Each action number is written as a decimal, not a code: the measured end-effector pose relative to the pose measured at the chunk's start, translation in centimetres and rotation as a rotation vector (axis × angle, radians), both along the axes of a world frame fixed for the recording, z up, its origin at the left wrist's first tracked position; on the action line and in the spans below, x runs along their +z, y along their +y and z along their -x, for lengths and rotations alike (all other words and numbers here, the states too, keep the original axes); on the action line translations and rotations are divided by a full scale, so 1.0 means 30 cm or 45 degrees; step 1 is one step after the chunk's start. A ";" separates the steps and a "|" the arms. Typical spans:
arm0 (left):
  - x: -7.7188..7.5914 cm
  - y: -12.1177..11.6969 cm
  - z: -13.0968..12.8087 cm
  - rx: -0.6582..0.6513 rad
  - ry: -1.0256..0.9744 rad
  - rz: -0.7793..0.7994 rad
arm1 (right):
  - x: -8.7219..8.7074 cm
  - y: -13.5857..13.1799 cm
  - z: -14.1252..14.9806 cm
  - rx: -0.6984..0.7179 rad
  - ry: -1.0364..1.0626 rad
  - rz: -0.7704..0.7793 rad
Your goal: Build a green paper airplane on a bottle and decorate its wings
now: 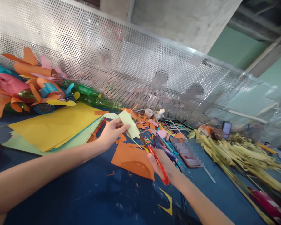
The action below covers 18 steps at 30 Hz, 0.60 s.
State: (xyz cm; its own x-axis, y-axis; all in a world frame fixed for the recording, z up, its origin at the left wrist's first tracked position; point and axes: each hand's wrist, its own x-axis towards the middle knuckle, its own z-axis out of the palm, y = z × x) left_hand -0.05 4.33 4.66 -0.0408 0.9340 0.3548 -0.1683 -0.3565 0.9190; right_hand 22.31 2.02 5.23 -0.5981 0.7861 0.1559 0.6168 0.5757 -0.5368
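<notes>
My left hand (113, 129) pinches a small piece of pale green paper (128, 122) between thumb and fingers, raised above the table. In my right hand (162, 162) are red-handled scissors (163, 175), with fingers wrapped round the handles. Their blades (142, 137) point up and left and lie at the lower right edge of the green paper; a thin strip hangs below it. Under the scissors, an orange paper sheet (131, 159) lies flat on the blue table (89, 193).
Yellow sheets (58, 125) lie stacked at left, below paper-decorated bottles (37, 81). Paper scraps (152, 125) and a phone (186, 153) lie beyond my hands. Dried husks (239, 153) spread at right. A perforated metal screen (131, 62) runs behind, with people beyond it.
</notes>
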 end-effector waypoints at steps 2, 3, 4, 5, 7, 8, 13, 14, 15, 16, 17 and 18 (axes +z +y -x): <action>0.001 0.000 0.000 -0.003 -0.007 -0.004 | -0.006 0.005 0.000 0.013 -0.002 -0.051; 0.001 0.000 -0.001 -0.004 -0.011 -0.004 | -0.008 0.006 0.000 0.014 -0.003 -0.064; 0.002 0.000 -0.001 -0.005 -0.014 -0.002 | -0.009 0.007 0.000 0.009 -0.004 -0.067; 0.003 -0.001 -0.001 -0.004 -0.018 0.001 | -0.010 0.008 0.000 0.001 -0.005 -0.065; 0.003 -0.001 -0.001 0.001 -0.021 0.007 | -0.012 0.008 -0.001 -0.019 0.002 -0.065; 0.002 0.000 0.000 0.003 -0.020 0.009 | -0.013 0.009 -0.002 -0.027 0.007 -0.070; -0.006 0.003 0.004 0.018 0.020 0.032 | -0.023 0.015 -0.003 -0.054 0.038 -0.068; -0.006 0.003 0.005 0.024 0.025 0.042 | -0.025 0.017 -0.003 -0.061 0.046 -0.069; -0.005 0.004 0.005 0.027 0.026 0.048 | -0.026 0.019 -0.004 -0.063 0.050 -0.068; -0.003 0.003 0.005 0.025 0.021 0.050 | -0.028 0.021 -0.004 -0.065 0.049 -0.064; -0.001 0.003 0.004 0.019 0.010 0.047 | -0.029 0.023 -0.005 -0.067 0.044 -0.060; 0.002 0.002 0.004 0.009 -0.006 0.039 | -0.030 0.026 -0.006 -0.068 0.033 -0.055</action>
